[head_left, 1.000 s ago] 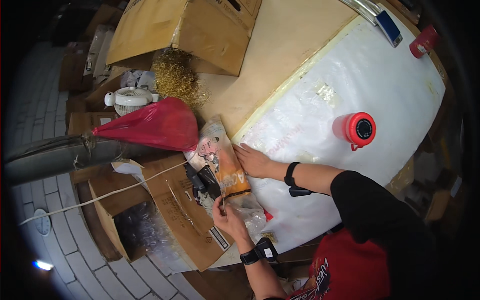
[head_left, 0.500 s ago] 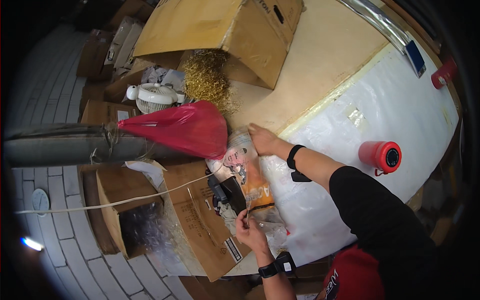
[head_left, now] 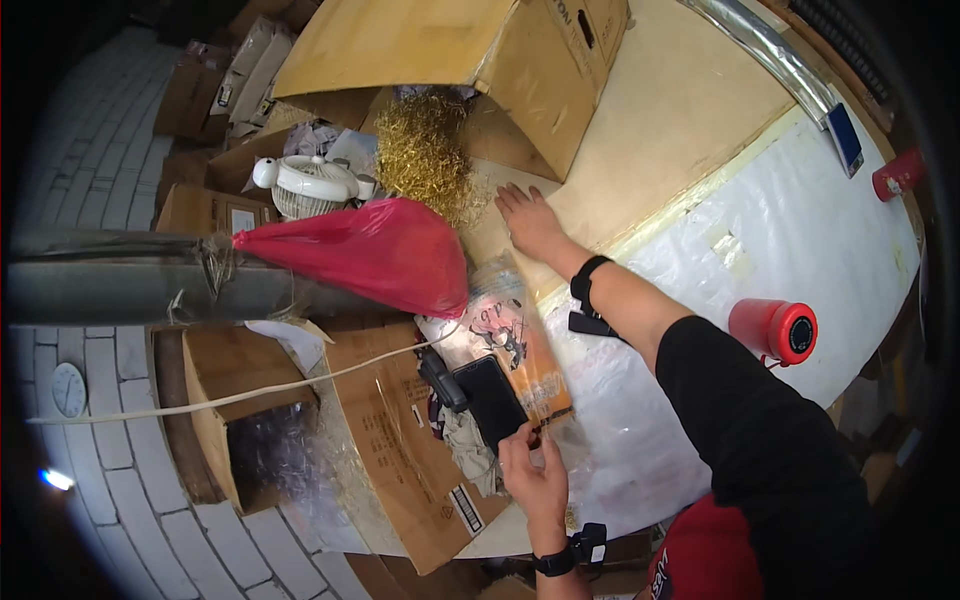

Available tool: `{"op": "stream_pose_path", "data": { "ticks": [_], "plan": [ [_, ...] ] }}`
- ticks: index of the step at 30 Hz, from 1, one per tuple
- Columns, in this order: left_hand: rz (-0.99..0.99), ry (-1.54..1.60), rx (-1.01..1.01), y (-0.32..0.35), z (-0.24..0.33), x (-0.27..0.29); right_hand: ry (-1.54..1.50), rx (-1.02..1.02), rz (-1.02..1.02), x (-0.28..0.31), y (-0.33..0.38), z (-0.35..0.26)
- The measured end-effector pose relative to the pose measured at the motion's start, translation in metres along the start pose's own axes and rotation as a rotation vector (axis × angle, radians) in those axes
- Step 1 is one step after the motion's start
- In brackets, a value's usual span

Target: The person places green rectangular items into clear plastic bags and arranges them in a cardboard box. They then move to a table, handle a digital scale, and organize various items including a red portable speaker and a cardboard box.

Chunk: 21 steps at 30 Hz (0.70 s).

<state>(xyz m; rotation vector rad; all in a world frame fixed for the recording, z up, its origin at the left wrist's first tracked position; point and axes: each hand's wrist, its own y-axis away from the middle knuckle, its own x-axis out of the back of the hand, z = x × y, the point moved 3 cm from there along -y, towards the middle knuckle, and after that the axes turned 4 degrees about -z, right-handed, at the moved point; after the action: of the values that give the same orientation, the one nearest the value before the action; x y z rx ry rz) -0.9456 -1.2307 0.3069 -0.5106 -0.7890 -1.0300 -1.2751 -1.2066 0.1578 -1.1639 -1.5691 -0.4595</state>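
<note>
My left hand [head_left: 535, 483] is at the lower middle, its thumb and fingers closed on the near edge of a printed clear-and-orange plastic bag [head_left: 535, 375]. Just beside these fingertips lies a black phone [head_left: 490, 402], with a dark handheld device [head_left: 440, 380] along its left side. Farther off, my right hand [head_left: 532, 225] rests with fingers spread on the beige tabletop [head_left: 690, 100]. It is close to a heap of gold shredded tinsel [head_left: 425, 150] that spills from a large cardboard box [head_left: 400, 45]. Both wrists wear black straps.
A red plastic bag [head_left: 370, 250] hangs over a grey pipe [head_left: 110, 280]. Behind it stands a white fan [head_left: 315, 185]. A pale cord [head_left: 250, 400] crosses the left side above cardboard boxes [head_left: 400, 450]. On the white plastic sheet [head_left: 650, 420] stands a red canister [head_left: 770, 330].
My right hand has left the plastic bag's far end and moved away onto the tabletop, fingers spread. My left hand has shifted slightly right. More of the black phone shows now.
</note>
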Motion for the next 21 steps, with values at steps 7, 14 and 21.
{"op": "stream_pose_path", "data": {
  "ticks": [7,14,21],
  "plan": [
    [-0.129,0.165,-0.163,-0.127,0.098,-0.011,-0.341,-0.148,-0.018,0.015,0.062,-0.022],
    [-0.120,0.465,-0.227,-0.294,0.123,-0.095,-0.694,-0.795,0.500,0.074,0.035,0.069],
    [-0.223,0.154,-0.050,-0.337,0.156,-0.094,-0.162,-0.813,0.346,0.075,-0.014,0.186]
  ]
}}
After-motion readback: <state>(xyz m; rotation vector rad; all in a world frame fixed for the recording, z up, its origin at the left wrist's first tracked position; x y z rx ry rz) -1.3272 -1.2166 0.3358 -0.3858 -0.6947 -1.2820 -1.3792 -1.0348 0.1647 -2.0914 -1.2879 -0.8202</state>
